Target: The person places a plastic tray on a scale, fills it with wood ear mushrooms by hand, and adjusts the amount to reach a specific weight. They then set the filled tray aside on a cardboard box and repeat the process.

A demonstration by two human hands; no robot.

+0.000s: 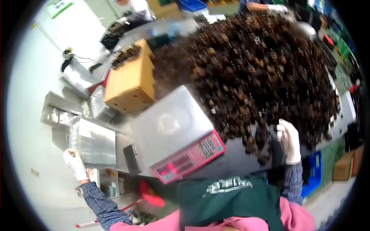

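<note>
My left hand (76,164), in a white glove, has its fingers closed at the lower left corner of a stack of clear plastic trays (97,143). How many trays it grips cannot be made out. My right hand (289,141), also gloved, is at the near edge of a large heap of dark brown mushrooms (266,73). Its fingers are stretched out and slightly bent, with nothing visible in them. Between my hands sits a pink digital scale (189,158) with a bare steel weighing plate (169,123) and lit red digits.
A black phone-like object (132,159) lies left of the scale. Behind it stands a cardboard box (129,82) with dark pieces on top. More plastic trays (61,109) are along the wall. A blue crate (313,175) is low at right. Two other people work across the table.
</note>
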